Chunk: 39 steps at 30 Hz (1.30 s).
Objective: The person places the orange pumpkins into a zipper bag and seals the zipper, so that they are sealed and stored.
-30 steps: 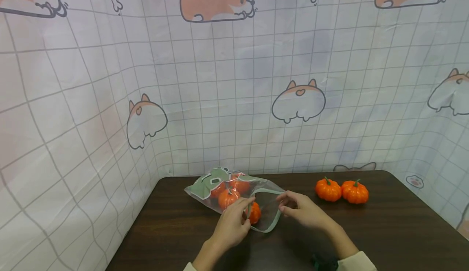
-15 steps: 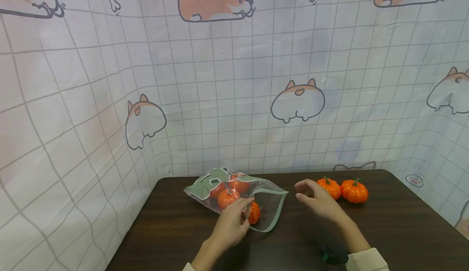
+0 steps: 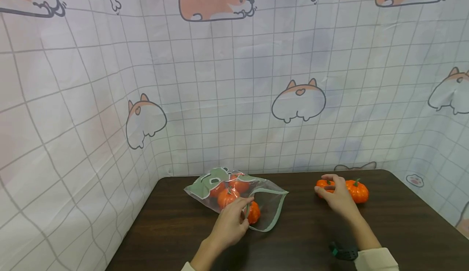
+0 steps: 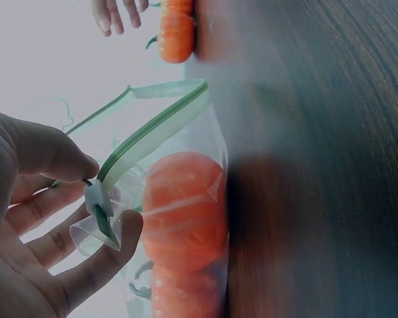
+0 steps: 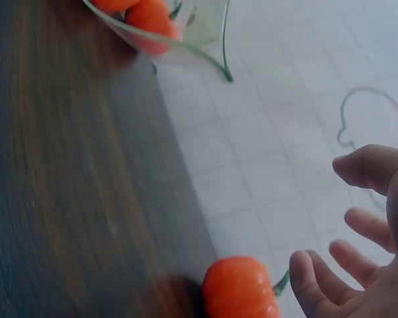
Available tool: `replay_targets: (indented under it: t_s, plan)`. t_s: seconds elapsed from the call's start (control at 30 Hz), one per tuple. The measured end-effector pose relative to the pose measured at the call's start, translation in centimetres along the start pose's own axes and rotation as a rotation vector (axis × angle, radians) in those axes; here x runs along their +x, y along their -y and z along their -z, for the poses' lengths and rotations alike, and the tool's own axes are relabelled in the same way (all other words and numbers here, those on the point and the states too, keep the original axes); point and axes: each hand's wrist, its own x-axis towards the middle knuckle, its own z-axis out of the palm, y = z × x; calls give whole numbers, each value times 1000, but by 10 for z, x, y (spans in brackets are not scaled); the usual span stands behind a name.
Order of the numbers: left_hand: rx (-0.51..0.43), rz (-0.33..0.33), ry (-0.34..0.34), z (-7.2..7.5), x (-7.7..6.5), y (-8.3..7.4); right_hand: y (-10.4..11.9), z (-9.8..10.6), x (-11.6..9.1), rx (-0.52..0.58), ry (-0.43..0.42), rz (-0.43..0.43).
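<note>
A clear zip bag [image 3: 209, 187] with green trim and a green animal print lies on the table, its mouth spread toward the right. Several small orange pumpkins [image 3: 229, 197] are inside. My left hand [image 3: 230, 224] pinches the near corner of the bag's mouth; in the left wrist view the thumb is at the white zip slider [image 4: 97, 199]. Over at the right, my right hand [image 3: 341, 201] reaches above an orange pumpkin [image 5: 237, 286], fingers spread and holding nothing. Thumb and fingers partly cover that pumpkin in the head view. Beside it sits another pumpkin [image 3: 358, 192].
The dark wooden table [image 3: 165, 230] ends at a hanging white grid cloth [image 3: 227, 140] with dog drawings, at the back and both sides. A dark band with a green part [image 3: 343, 251] shows by the right wrist.
My right hand has let go of the bag's mouth and moved right to the left one of the two loose pumpkins. My left hand has stayed at the bag.
</note>
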Motion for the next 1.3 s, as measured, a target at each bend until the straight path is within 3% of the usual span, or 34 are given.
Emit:
replay_targets:
  t_s: [0.27,0.7,1.03,1.3]
  plan:
    - [-3,18,16,2,1,-1,-19,10,0,4,-55,-42]
    - [-17,16,18,-1,-1,2,-35,10,8,-45,-89,-16]
    - [-13,18,15,-1,0,1,-45,16,24,-145,-22,-36]
    - [-4,12,1,1,0,0,-52,15,36,-266,34,16]
